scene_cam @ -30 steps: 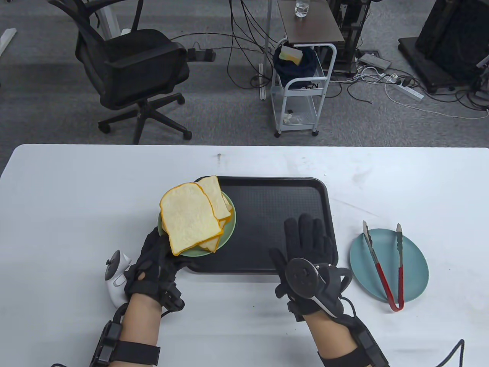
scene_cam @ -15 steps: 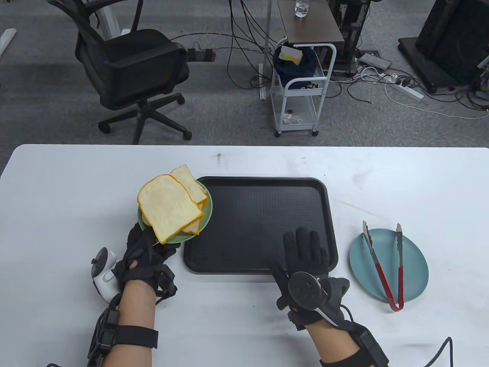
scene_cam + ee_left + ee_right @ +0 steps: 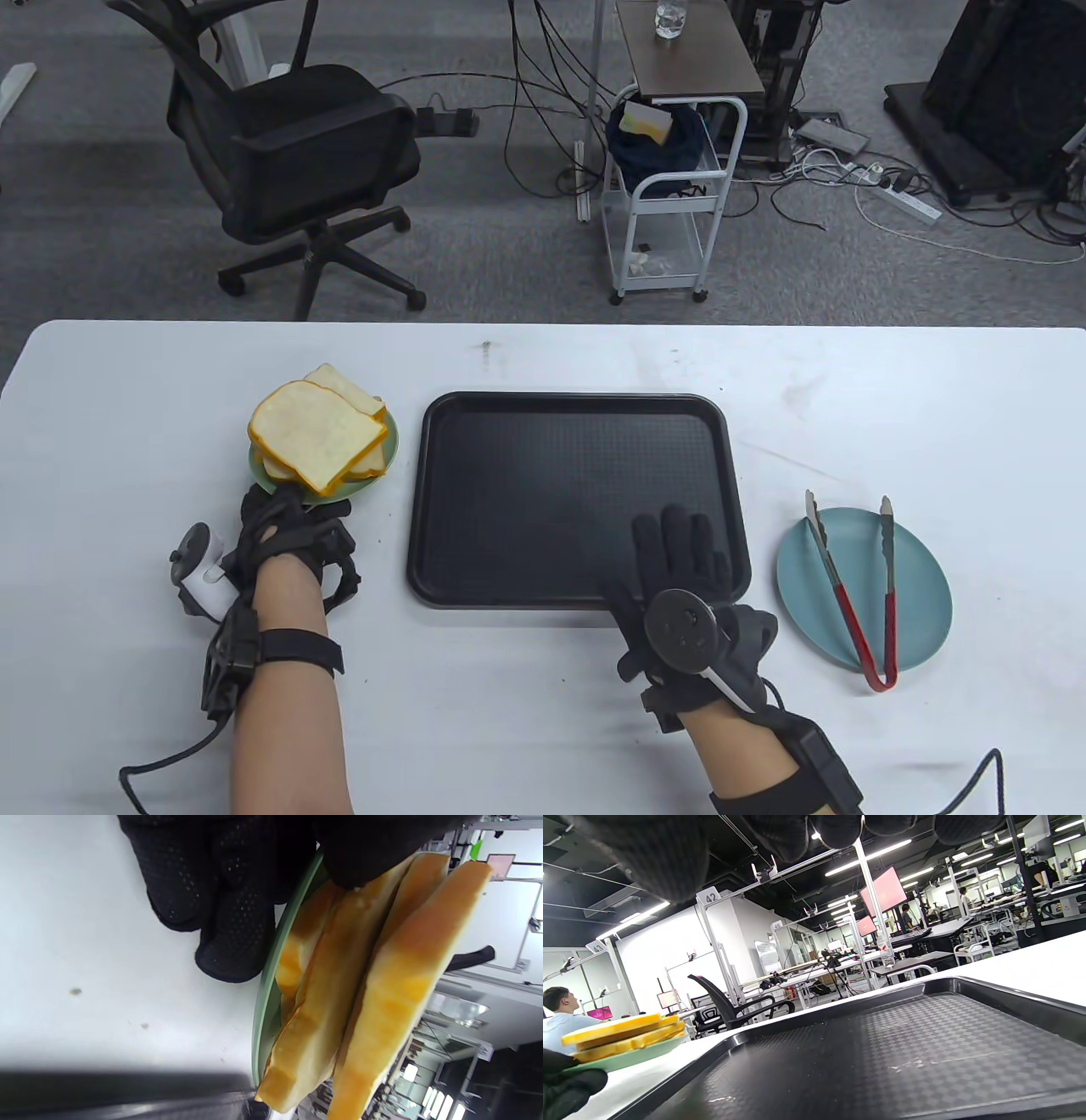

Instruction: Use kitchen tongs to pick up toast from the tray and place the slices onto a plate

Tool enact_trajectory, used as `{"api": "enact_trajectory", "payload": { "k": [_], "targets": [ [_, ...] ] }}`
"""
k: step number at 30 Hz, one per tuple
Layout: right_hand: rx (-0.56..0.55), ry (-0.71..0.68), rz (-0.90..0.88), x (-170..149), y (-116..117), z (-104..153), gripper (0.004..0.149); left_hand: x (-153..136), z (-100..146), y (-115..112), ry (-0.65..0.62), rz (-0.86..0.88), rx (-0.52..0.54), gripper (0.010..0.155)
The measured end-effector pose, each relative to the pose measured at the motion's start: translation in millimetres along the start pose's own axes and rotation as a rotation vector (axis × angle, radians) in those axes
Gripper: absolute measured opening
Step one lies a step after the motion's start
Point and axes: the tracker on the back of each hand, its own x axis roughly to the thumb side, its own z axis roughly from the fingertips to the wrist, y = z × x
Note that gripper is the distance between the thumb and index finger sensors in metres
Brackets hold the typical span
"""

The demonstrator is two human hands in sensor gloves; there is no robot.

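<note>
A stack of toast slices (image 3: 316,433) lies on a green plate (image 3: 390,443) left of the black tray (image 3: 543,475). My left hand (image 3: 288,531) grips the plate's near rim, thumb on top by the toast (image 3: 373,984) and fingers (image 3: 229,921) beneath the green plate (image 3: 265,1001). My right hand (image 3: 683,556) rests flat, fingers straight, on the tray's near right corner. The tray (image 3: 882,1043) holds nothing. Red-handled tongs (image 3: 857,586) lie on a blue plate (image 3: 920,611) to the right, untouched.
White table (image 3: 933,399) spans the view. Beyond its far edge stand an office chair (image 3: 288,161) and a small white cart (image 3: 670,195). From the right wrist, the toast stack (image 3: 623,1035) shows at left with a desk-filled room behind.
My left hand has carried the green plate with toast leftward off the tray's corner and lowered it beside the tray. My right hand stayed on the tray.
</note>
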Motion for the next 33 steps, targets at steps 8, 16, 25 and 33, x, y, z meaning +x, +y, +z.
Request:
{"api": "enact_trajectory", "payload": {
  "k": [8,16,25,33],
  "targets": [
    [0.000,0.012,-0.010,-2.6,0.4,-0.4,0.076,-4.3,-0.9,8.0,0.033,-0.044,0.047,0.066],
    [0.009,0.029,0.004,-5.8,1.6,-2.1,0.076,-8.4,35.3,15.4,0.004,-0.064,-0.060,0.071],
    [0.000,0.083,-0.009,-23.2,2.6,-5.9,0.075,47.5,157.7,-36.3,-0.441,-0.384,-0.166,0.076],
    [-0.013,0.097,-0.027,-30.1,0.1,-5.4,0.075,43.8,273.7,-122.1,-0.883,-0.803,-0.196,0.083]
  ]
}}
